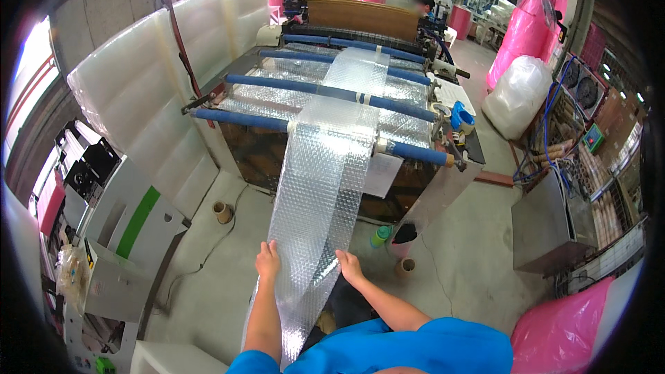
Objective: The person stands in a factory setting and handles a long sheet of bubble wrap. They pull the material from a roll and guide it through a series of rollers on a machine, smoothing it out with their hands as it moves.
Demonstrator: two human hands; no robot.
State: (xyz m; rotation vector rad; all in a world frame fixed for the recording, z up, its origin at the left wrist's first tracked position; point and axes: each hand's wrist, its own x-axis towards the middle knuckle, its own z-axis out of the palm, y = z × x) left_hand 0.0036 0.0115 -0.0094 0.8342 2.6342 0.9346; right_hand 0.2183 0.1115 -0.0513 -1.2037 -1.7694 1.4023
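A long strip of clear bubble wrap [312, 187] hangs from the machine's front roller and runs down toward my body. My left hand [267, 261] is closed on its left edge, the thumb pointing up. On the opposite edge my right hand [349, 266] pinches the film between thumb and fingers. Between the hands the sheet is stretched fairly flat, with a folded or overlapping band along its right side. Below my hands it continues down past my left forearm, where its end is out of sight.
Blue rollers [239, 119] cross the machine ahead. Tall wrapped white foam-like blocks [138, 69] stand at left, beside a grey machine panel [125, 235]. Cardboard cores [222, 212] and a green bottle [380, 236] are on the floor. A metal cabinet [551, 225] and pink rolls stand at right.
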